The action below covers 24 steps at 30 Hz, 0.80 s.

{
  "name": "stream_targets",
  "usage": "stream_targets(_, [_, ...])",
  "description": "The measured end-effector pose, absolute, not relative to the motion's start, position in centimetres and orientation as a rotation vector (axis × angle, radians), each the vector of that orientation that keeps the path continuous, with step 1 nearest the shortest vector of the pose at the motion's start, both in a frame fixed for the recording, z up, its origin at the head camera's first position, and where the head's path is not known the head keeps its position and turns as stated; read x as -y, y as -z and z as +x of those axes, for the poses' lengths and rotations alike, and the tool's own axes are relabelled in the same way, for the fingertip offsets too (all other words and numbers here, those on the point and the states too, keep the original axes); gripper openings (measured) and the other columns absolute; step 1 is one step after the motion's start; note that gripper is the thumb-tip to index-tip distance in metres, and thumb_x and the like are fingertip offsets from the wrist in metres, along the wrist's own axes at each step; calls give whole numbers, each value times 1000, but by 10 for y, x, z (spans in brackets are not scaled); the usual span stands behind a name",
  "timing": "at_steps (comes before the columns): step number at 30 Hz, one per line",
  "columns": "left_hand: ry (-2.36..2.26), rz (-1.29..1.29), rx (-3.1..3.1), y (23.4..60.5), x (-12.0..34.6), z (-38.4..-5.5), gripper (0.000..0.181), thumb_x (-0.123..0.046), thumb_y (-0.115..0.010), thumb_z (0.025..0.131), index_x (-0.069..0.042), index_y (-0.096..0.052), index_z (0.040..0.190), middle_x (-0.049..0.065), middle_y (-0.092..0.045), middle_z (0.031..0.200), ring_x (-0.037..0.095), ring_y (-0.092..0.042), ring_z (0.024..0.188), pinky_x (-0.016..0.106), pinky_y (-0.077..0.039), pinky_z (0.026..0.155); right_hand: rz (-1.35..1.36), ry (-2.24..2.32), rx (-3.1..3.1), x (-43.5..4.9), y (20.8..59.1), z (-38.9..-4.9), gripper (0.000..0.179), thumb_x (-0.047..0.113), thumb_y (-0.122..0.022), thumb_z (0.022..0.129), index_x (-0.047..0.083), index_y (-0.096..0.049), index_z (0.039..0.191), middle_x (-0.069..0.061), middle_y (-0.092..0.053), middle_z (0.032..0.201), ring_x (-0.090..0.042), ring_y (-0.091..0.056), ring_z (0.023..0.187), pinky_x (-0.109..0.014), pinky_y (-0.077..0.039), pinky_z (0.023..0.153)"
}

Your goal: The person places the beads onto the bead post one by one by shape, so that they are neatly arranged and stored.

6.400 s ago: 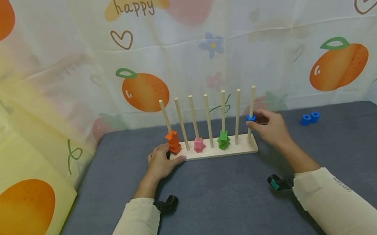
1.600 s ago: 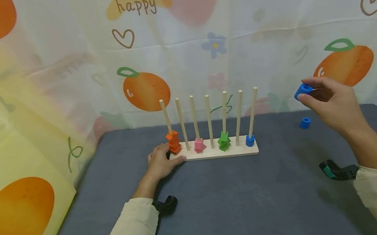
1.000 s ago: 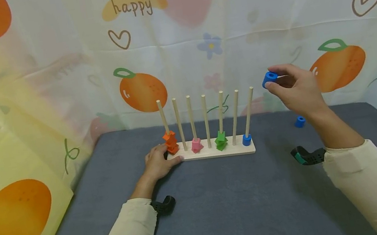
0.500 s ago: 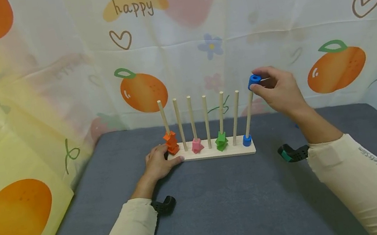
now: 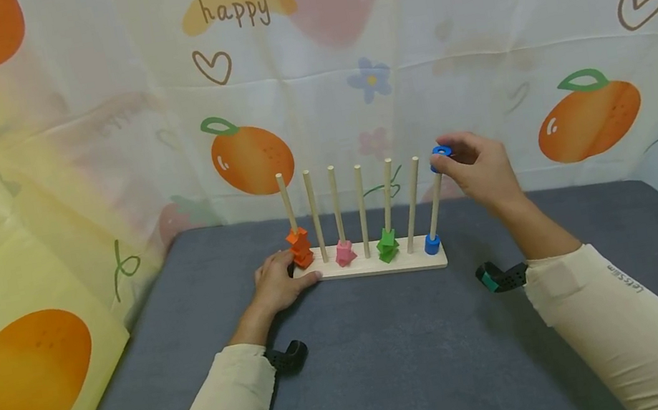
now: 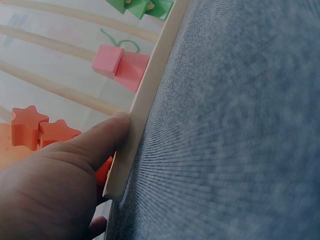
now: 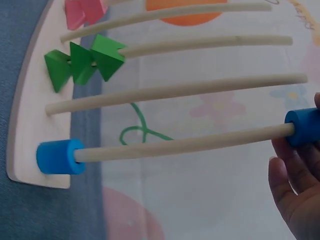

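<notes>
A pale wooden peg board (image 5: 378, 266) with several upright pegs stands on the grey table. At its left end my left hand (image 5: 277, 283) grips the board, the thumb (image 6: 102, 137) lying along the base and the other fingers mostly hidden. With my right hand (image 5: 480, 169) I pinch a blue cylinder bead (image 7: 304, 126) by its sides; the top of the rightmost peg (image 7: 190, 145) is inside its hole. Another blue cylinder bead (image 7: 59, 157) sits at the foot of that same peg.
Orange star beads (image 5: 300, 247) are stacked on the leftmost peg. Pink beads (image 5: 345, 254) sit on the third peg and green triangular beads (image 7: 82, 62) on the fifth. A fruit-print curtain (image 5: 320, 112) hangs behind the table (image 5: 383, 370).
A blue bead went to the foot of the rightmost peg. My right hand brought another from the right onto that peg's top and lowered it slightly. The left hand stayed put.
</notes>
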<state>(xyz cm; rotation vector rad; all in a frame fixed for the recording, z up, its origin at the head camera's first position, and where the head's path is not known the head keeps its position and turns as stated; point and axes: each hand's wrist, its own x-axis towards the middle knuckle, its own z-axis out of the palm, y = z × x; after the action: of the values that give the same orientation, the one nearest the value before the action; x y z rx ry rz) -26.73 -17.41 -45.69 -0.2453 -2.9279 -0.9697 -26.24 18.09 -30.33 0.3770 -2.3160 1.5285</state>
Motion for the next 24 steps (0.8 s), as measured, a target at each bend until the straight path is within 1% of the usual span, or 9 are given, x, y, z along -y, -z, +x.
stream_targets(5, [966, -239, 2932, 456, 175, -267, 66, -39, -75, 84, -2, -56, 135, 18, -46, 142, 37, -28, 136, 55, -12, 107, 352, -1563, 2332, -178, 311, -260, 42, 23, -68, 92, 1, -60, 128, -12, -64, 112, -11, -62, 96, -25, -48, 84])
stream_targets(9, [955, -243, 2936, 456, 174, -266, 64, -40, -75, 84, -3, -57, 134, 17, -46, 143, 37, -28, 136, 54, -12, 107, 337, -1586, 2346, -178, 319, -258, 41, 25, -68, 93, 0, -61, 125, -12, -63, 113, -12, -62, 98, -29, -48, 85])
stream_targets(17, [970, -238, 2932, 457, 173, -266, 64, -40, -75, 84, -5, -57, 133, 15, -45, 143, 37, -28, 136, 54, -11, 108, 307, -1595, 2380, -179, 339, -259, 40, 26, -67, 93, -1, -61, 122, -13, -62, 114, -17, -61, 100, -32, -47, 84])
stream_targets(20, [974, -237, 2929, 457, 173, -266, 63, -40, -75, 84, -5, -58, 133, 15, -45, 143, 36, -28, 136, 54, -11, 108, 293, -1590, 2396, -179, 346, -259, 40, 25, -67, 93, -1, -61, 122, -14, -62, 112, -19, -61, 99, -32, -47, 82])
stream_targets(24, [980, -233, 2927, 457, 174, -266, 62, -40, -75, 84, -5, -58, 133, 16, -46, 143, 36, -28, 136, 53, -11, 108, 306, -1590, 2383, -179, 355, -261, 36, 20, -68, 93, -2, -62, 121, -14, -62, 107, -19, -61, 93, -27, -49, 78])
